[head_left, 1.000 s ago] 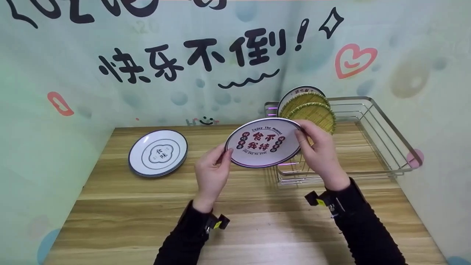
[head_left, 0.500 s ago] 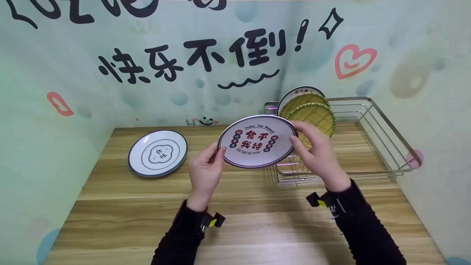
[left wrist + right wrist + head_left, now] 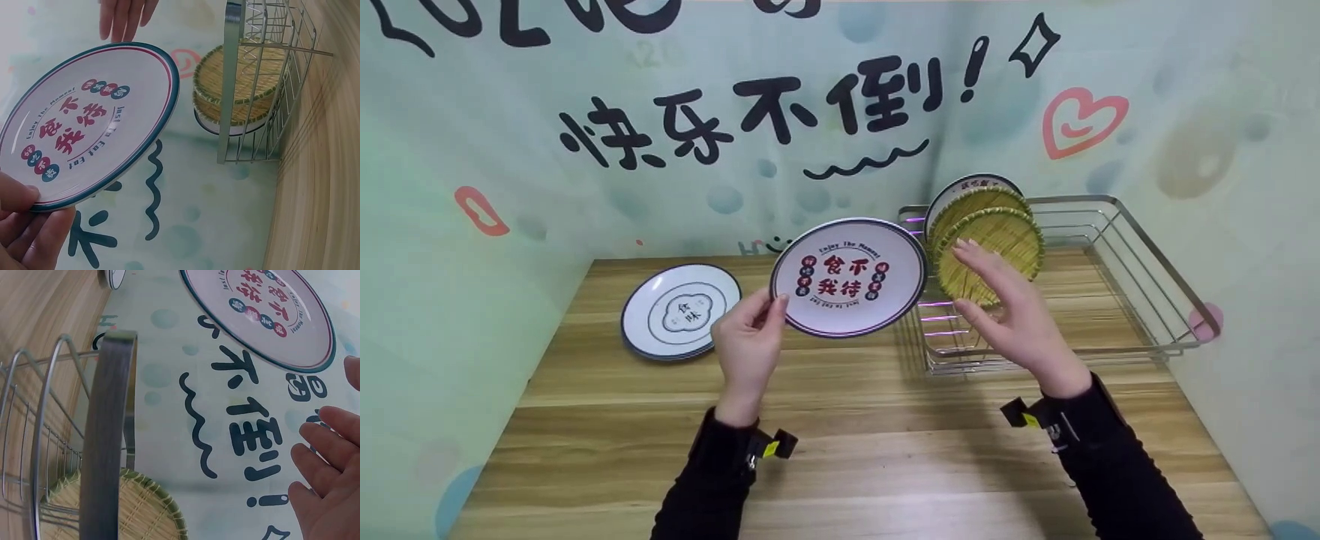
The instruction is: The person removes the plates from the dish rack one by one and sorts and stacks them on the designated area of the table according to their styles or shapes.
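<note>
1. Near the desk's (image 3: 840, 450) back left corner we saw a stack of white plates (image 3: 681, 311) with dark rims lying flat on the wood, well apart from both hands.
2. Our left hand (image 3: 746, 349) was raised above the desk's middle, its thumb and fingers pinching the lower left rim of a printed plate (image 3: 847, 277).
3. That printed plate, white with a dark rim and red characters, was held in the air and tilted so its face turned toward us; it was between the stack and the rack, over the back middle of the desk, touching nothing but the left hand.
4. In the left wrist view the thumb (image 3: 14, 194) lay on the plate's face at the rim and the other fingers were curled beneath it.
5. Our right hand (image 3: 1005, 311) was just right of the plate, apart from it, fingers straight and spread, holding nothing.
6. Behind that hand a wire dish rack (image 3: 1140, 277) stood at the desk's back right corner.
7. At the rack's left end two woven bamboo plates (image 3: 997, 225) stood upright in the slots, with a white plate (image 3: 971, 182) standing behind them.
</note>
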Action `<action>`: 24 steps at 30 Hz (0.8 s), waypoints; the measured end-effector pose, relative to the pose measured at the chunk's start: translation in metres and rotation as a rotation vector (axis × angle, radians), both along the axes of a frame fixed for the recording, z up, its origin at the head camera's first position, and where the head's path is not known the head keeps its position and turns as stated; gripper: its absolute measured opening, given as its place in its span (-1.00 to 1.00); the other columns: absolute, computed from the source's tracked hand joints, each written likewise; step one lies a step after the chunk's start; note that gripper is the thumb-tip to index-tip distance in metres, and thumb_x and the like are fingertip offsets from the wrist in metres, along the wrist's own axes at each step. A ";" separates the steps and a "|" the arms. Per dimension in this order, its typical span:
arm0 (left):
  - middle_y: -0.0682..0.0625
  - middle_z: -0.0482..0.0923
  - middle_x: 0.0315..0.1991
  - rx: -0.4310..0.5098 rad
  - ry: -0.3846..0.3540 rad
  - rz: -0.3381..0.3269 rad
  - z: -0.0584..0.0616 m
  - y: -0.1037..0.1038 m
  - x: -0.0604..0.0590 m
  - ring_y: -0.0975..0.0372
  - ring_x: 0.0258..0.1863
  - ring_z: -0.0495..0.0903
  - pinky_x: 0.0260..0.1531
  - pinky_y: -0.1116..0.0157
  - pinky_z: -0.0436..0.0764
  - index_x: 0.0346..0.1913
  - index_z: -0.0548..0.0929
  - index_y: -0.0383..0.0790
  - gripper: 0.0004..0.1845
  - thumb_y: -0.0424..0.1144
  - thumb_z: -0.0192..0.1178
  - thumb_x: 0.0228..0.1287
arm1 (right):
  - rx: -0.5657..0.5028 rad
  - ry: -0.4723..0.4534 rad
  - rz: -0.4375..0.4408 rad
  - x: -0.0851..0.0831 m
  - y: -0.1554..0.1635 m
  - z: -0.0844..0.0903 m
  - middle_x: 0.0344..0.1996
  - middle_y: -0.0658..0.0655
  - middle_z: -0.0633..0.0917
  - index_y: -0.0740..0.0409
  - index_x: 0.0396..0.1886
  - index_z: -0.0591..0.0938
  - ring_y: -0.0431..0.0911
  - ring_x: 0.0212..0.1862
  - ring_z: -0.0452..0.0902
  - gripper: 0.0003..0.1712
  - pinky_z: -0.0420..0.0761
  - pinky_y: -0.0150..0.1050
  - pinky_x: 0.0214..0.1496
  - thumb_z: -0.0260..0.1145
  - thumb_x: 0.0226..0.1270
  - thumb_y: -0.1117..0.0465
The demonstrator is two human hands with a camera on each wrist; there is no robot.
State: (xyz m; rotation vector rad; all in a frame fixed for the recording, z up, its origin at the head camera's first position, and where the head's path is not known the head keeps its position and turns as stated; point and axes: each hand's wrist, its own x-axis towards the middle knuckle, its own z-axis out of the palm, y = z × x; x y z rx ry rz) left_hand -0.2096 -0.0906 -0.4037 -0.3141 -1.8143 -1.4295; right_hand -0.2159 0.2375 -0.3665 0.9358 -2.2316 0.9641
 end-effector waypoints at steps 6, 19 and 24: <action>-0.15 0.73 -0.41 0.035 -0.054 0.003 -0.001 -0.010 -0.003 0.14 -0.51 0.66 -0.46 0.45 0.66 -0.22 0.76 -0.43 -0.86 -0.54 0.37 0.13 | 0.071 -0.019 -0.034 0.002 0.006 -0.004 0.43 0.24 0.33 0.26 0.44 0.35 0.13 0.47 0.15 -0.25 -0.01 0.01 0.54 0.36 0.27 0.24; -0.18 0.73 -0.39 0.055 -0.152 0.050 -0.008 -0.030 -0.007 0.25 -0.49 0.67 -0.44 0.45 0.67 -0.20 0.76 -0.42 -0.85 -0.52 0.38 0.14 | 0.119 -0.039 -0.056 0.002 0.016 -0.011 0.45 0.23 0.29 0.26 0.46 0.30 0.14 0.48 0.12 -0.20 -0.08 0.04 0.55 0.37 0.27 0.19; -0.18 0.73 -0.39 0.047 -0.181 0.079 -0.013 -0.038 -0.009 0.37 -0.51 0.63 -0.44 0.47 0.66 -0.19 0.76 -0.42 -0.84 -0.51 0.37 0.15 | 0.143 -0.048 -0.070 0.002 0.019 -0.013 0.44 0.26 0.30 0.27 0.46 0.30 0.14 0.48 0.11 -0.20 -0.08 0.02 0.55 0.38 0.27 0.18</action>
